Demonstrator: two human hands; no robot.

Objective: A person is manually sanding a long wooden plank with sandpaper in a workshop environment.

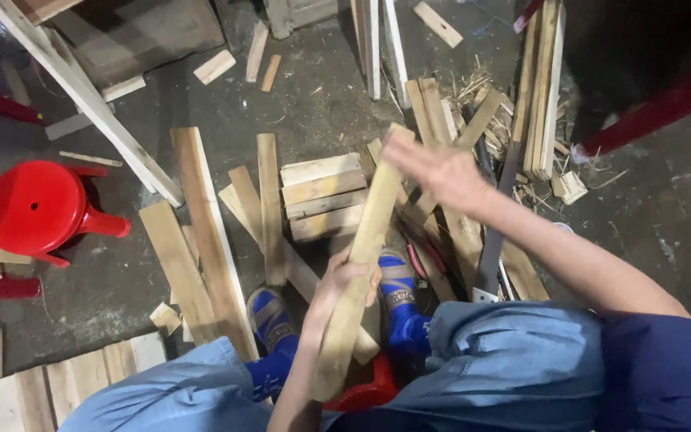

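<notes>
Wooden slat (357,264): long, pale, rough-sawn, held tilted at centre frame, near end down between the knees, far end up toward the short stacked boards (323,196). Judged light and stiff, unlikely to flex; dry surface, not slippery, splinters possible along the edges. Best taken around the middle or lower third, as now.

Left hand (344,280): fingers wrapped around the slat's mid-length, clenched on it.

Right hand (439,172): at the slat's far end, fingers spread and blurred; touching or just above the tip, cannot tell whether grasping.

Nearby: blue shoes (397,292) planted on the dark floor (113,272) either side of the slat's lower part. Hand saw (493,232) lying just right of the right forearm, handle end cut off behind the knee. Loose planks (201,232) scattered left of the feet; further long strips (541,88) far right. Red plastic stool (37,204) well apart at left, on its side.

Hidden or unclear: slat's near end masked by the left forearm and a red object (365,392) beneath, seemingly the seat. Dark area at far right with a red bar (665,104) not identifiable. Right fingertips smeared by motion
</notes>
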